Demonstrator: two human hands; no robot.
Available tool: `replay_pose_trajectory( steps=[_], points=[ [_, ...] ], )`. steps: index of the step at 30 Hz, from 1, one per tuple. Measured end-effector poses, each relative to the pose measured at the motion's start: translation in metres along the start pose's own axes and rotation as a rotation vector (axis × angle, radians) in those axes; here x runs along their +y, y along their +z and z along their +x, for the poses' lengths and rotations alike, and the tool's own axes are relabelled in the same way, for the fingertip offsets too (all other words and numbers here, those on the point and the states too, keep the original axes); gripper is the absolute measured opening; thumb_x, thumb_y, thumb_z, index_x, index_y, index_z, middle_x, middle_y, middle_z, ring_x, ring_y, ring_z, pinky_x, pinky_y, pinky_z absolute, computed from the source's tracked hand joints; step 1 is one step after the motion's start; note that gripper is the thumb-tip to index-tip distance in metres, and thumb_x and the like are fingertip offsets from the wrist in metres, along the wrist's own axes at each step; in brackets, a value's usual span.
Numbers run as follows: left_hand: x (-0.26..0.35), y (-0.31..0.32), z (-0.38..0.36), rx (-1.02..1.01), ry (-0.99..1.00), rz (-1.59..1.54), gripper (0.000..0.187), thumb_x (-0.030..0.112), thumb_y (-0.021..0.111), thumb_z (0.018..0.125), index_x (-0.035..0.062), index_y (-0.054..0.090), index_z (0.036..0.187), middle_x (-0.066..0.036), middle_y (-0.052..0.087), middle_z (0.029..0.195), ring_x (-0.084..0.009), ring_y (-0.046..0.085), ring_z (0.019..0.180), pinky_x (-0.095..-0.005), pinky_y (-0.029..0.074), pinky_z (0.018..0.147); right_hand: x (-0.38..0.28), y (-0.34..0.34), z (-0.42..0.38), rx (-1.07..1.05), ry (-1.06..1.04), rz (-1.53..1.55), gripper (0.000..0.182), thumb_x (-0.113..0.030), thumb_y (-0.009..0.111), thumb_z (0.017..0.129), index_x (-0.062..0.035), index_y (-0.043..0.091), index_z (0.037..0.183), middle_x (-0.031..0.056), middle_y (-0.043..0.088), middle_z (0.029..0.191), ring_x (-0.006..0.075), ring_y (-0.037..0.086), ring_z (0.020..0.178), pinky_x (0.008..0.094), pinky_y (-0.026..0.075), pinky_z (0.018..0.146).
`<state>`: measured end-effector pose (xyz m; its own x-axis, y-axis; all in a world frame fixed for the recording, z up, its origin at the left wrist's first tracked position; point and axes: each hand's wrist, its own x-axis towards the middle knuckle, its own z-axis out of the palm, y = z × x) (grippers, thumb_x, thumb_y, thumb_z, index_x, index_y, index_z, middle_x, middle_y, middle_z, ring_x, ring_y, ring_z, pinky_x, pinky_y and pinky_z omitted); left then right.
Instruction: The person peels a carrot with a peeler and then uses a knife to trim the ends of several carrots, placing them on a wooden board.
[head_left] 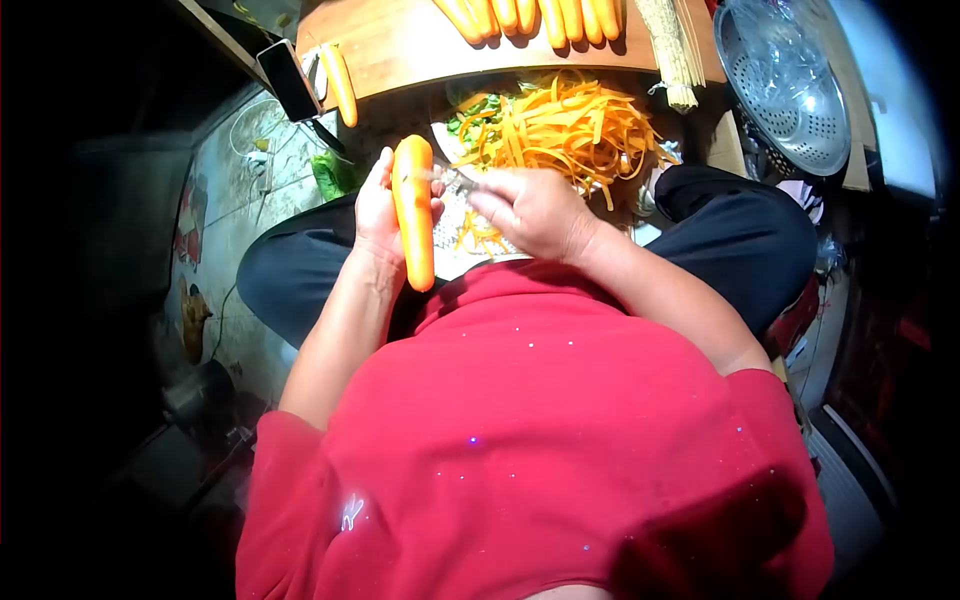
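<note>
My left hand (373, 205) is wrapped round a peeled orange carrot (414, 225), held nearly upright with its lower end toward my body. Closed fingers of my right hand (535, 208) grip a small peeler (459, 178), mostly hidden and blurred, its tip right at the carrot's side. Just beyond the hands a large heap of orange carrot peelings (565, 130) lies between my legs, with some green scraps (478, 120) at its left. A few loose shreds (482, 236) rest on a pale textured surface beneath my right hand.
Several carrots (570, 18) line the wooden table (430, 62) ahead, and a single carrot (338, 85) lies at its left edge by a phone (288, 80). A straw brush (672, 50) hangs over the edge. At right stands a metal colander (790, 115) with clear plastic in it.
</note>
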<state>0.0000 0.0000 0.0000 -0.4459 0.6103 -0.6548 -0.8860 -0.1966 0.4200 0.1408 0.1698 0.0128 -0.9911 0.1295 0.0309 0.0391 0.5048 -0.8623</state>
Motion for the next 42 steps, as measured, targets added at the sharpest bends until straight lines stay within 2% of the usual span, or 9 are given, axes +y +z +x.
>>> replay_pose_trajectory(
  steps=[7, 11, 13, 19, 24, 29, 33, 37, 42],
  points=[
    [0.008, 0.008, -0.009, 0.122, -0.020, -0.075, 0.054, 0.050, 0.036, 0.098, -0.0022, 0.052, 0.102, -0.012, 0.057, 0.081, -0.0203, 0.058, 0.067, -0.0291, 0.053, 0.057, -0.020, 0.013, -0.016, -0.129, -0.253, -0.015, 0.024, -0.033, 0.056, 0.090, -0.0093, 0.059, 0.085, 0.0115, 0.062, 0.078, 0.0323, 0.063, 0.076, 0.0437, 0.051, 0.069],
    [-0.006, 0.023, -0.018, 0.122, 0.004, 0.097, 0.048, 0.048, 0.037, 0.099, 0.0028, 0.054, 0.105, -0.011, 0.057, 0.079, -0.0206, 0.057, 0.066, -0.0297, 0.051, 0.054, 0.001, 0.018, -0.006, 0.055, -0.073, -0.109, 0.023, -0.032, 0.055, 0.091, -0.0105, 0.062, 0.090, 0.0133, 0.064, 0.080, 0.0345, 0.064, 0.076, 0.0449, 0.051, 0.068],
    [-0.015, 0.025, -0.025, -0.025, -0.063, 0.146, 0.047, 0.046, 0.037, 0.100, 0.0036, 0.055, 0.109, -0.012, 0.060, 0.083, -0.0212, 0.059, 0.068, -0.0313, 0.050, 0.053, 0.010, 0.005, 0.008, 0.046, 0.233, -0.016, 0.031, -0.035, 0.051, 0.091, -0.0098, 0.067, 0.097, 0.0192, 0.066, 0.088, 0.0373, 0.064, 0.084, 0.0457, 0.051, 0.076],
    [-0.020, 0.040, -0.034, -0.046, -0.021, 0.334, 0.048, 0.044, 0.038, 0.100, 0.0015, 0.054, 0.116, -0.012, 0.062, 0.092, -0.0197, 0.061, 0.070, -0.0285, 0.051, 0.051, 0.038, -0.015, 0.023, -0.093, 0.448, -0.210, 0.036, -0.037, 0.050, 0.091, -0.0074, 0.069, 0.097, 0.0231, 0.066, 0.090, 0.0387, 0.063, 0.088, 0.0456, 0.049, 0.081],
    [-0.007, 0.036, -0.022, 0.071, 0.024, 0.219, 0.049, 0.045, 0.034, 0.099, 0.0022, 0.055, 0.113, -0.012, 0.062, 0.091, -0.0212, 0.062, 0.070, -0.0289, 0.052, 0.054, 0.015, -0.011, 0.009, 0.126, 0.242, -0.007, 0.028, -0.030, 0.056, 0.091, -0.0036, 0.066, 0.090, 0.0189, 0.065, 0.078, 0.0348, 0.064, 0.074, 0.0408, 0.049, 0.066],
    [0.006, 0.010, -0.002, 0.054, -0.027, 0.001, 0.051, 0.046, 0.033, 0.100, -0.0014, 0.053, 0.105, -0.013, 0.060, 0.086, -0.0214, 0.059, 0.066, -0.0312, 0.052, 0.055, -0.013, 0.005, -0.014, -0.029, -0.232, -0.059, 0.022, -0.032, 0.058, 0.088, -0.0108, 0.057, 0.082, 0.0103, 0.061, 0.074, 0.0313, 0.063, 0.071, 0.0421, 0.051, 0.065],
    [0.003, 0.013, 0.000, 0.096, -0.011, -0.007, 0.054, 0.047, 0.035, 0.099, -0.0034, 0.053, 0.105, -0.013, 0.059, 0.084, -0.0222, 0.058, 0.064, -0.0319, 0.053, 0.056, -0.006, 0.013, -0.016, -0.001, -0.214, -0.114, 0.020, -0.031, 0.059, 0.088, -0.0120, 0.058, 0.082, 0.0094, 0.061, 0.075, 0.0300, 0.064, 0.072, 0.0416, 0.052, 0.065],
    [-0.012, 0.031, -0.019, -0.017, -0.039, 0.234, 0.044, 0.044, 0.041, 0.099, 0.0037, 0.054, 0.113, -0.012, 0.060, 0.093, -0.0202, 0.059, 0.071, -0.0278, 0.051, 0.052, 0.029, 0.008, 0.010, 0.166, 0.159, -0.038, 0.029, -0.036, 0.054, 0.090, -0.0092, 0.064, 0.091, 0.0165, 0.066, 0.083, 0.0364, 0.064, 0.080, 0.0448, 0.051, 0.074],
    [-0.015, 0.045, -0.036, -0.087, -0.084, 0.201, 0.046, 0.044, 0.040, 0.099, 0.0036, 0.055, 0.114, -0.012, 0.060, 0.093, -0.0196, 0.056, 0.068, -0.0275, 0.049, 0.049, 0.038, -0.015, 0.022, 0.023, 0.447, -0.078, 0.039, -0.038, 0.052, 0.089, -0.0027, 0.068, 0.089, 0.0248, 0.065, 0.089, 0.0385, 0.063, 0.085, 0.0449, 0.049, 0.079]
  ],
)
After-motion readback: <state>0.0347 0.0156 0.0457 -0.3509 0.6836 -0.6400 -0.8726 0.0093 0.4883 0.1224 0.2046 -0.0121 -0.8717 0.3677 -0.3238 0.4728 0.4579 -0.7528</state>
